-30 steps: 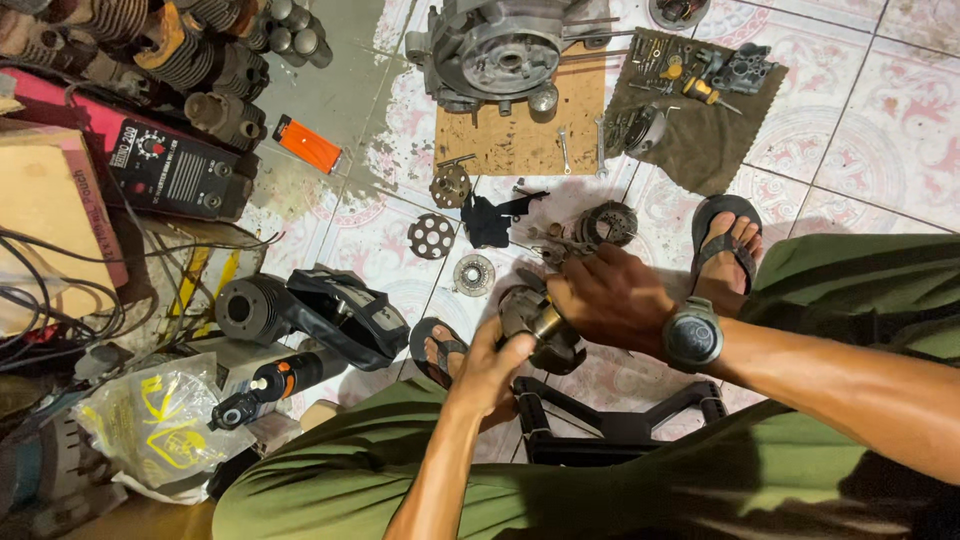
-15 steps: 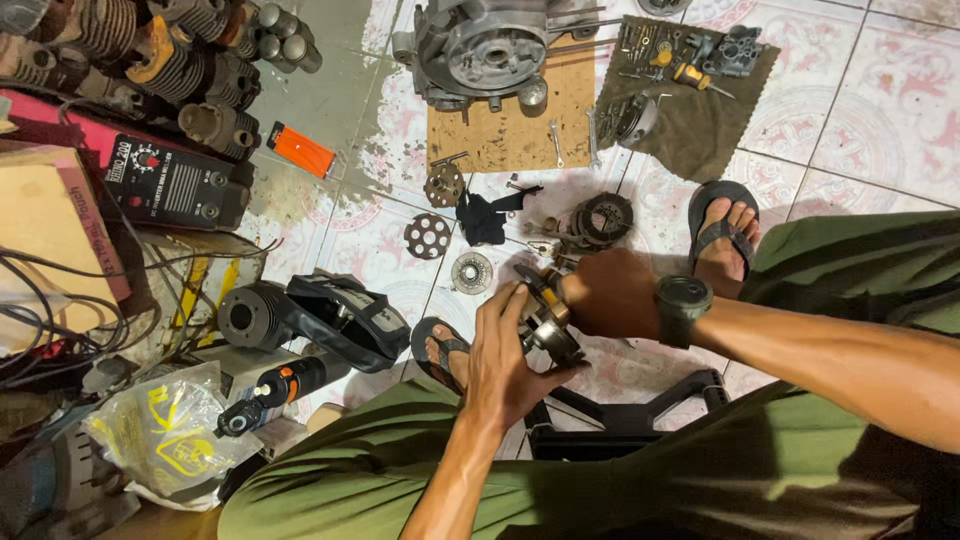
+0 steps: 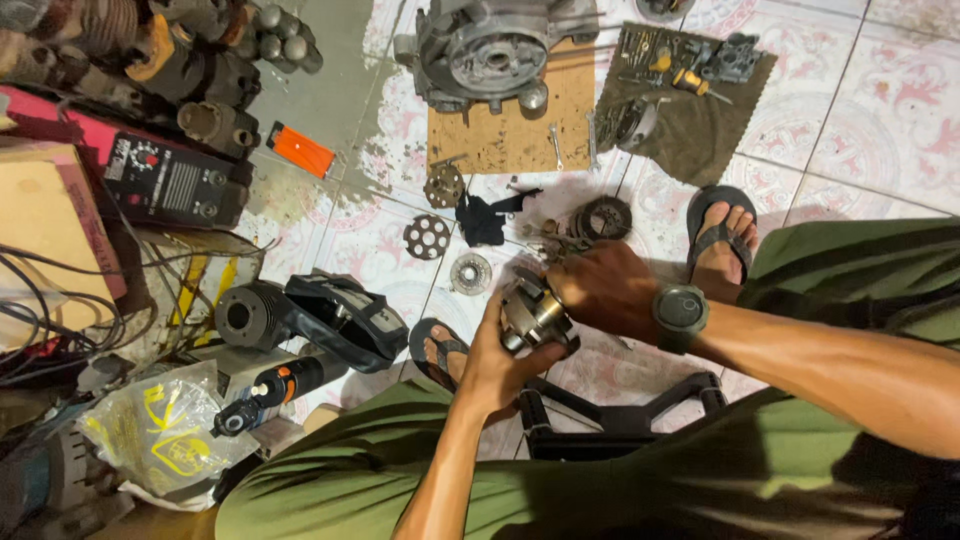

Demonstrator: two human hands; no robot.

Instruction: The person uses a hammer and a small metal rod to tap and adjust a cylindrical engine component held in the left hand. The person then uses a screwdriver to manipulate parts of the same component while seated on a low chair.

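You are sitting low over a tiled floor (image 3: pixel 900 130), both hands working 1 round metal clutch assembly (image 3: pixel 535 315) held above your knees. Your left hand (image 3: pixel 500 355) is cupping it from below, fingers wrapping up its near side. Your right hand (image 3: pixel 600 290) is gripping it from above, fingers curled tight over its far edge; a dark wristwatch (image 3: pixel 681 310) is sitting on that wrist. The assembly is hanging between the 2 hands, clear of the floor, just above a black metal stand (image 3: pixel 620 415).

Around you:
- An engine case (image 3: pixel 490 50) is lying on a cardboard sheet (image 3: pixel 515 130).
- A dark cloth (image 3: pixel 690 120) to its right is carrying small tools and parts.
- A perforated disc (image 3: pixel 427 237), a smaller round part (image 3: pixel 470 272) and a ringed gear part (image 3: pixel 605 217) are lying on the tiles ahead of the hands, with a black rag (image 3: pixel 483 220) between them.
- Your sandalled feet (image 3: pixel 722 235) are resting flat on the tiles.
- A cylinder (image 3: pixel 245 318), a black case (image 3: pixel 350 315), a power tool (image 3: pixel 265 395) and a plastic bag (image 3: pixel 160 440) are crowding your left side.
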